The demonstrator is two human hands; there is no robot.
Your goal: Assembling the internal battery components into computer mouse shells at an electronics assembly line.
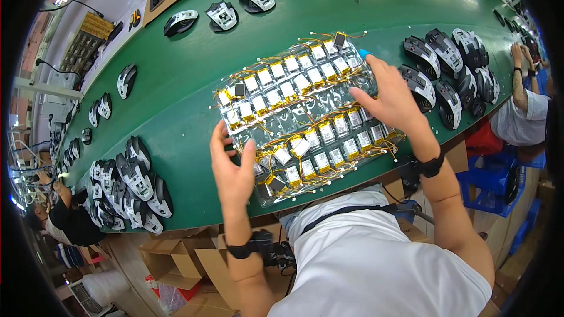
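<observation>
A clear plastic tray sits over the green bench in front of me. Rows of small silver pouch batteries with yellow ends and thin orange-and-black wires fill its upper and lower parts; the middle strip holds none. My left hand grips the tray's left end, its thumb pointing up and its fingertips partly hidden. At the opposite end my right hand has hold of the edge, thumb over the tray and a blue cover on one fingertip. A few batteries lie crooked, and some dark square pieces rest among them.
Partly assembled mice stand on the green bench: a pile at left, another group at right, three singles at the back. A co-worker's arms show at far right, another person at far left. Cardboard boxes sit below.
</observation>
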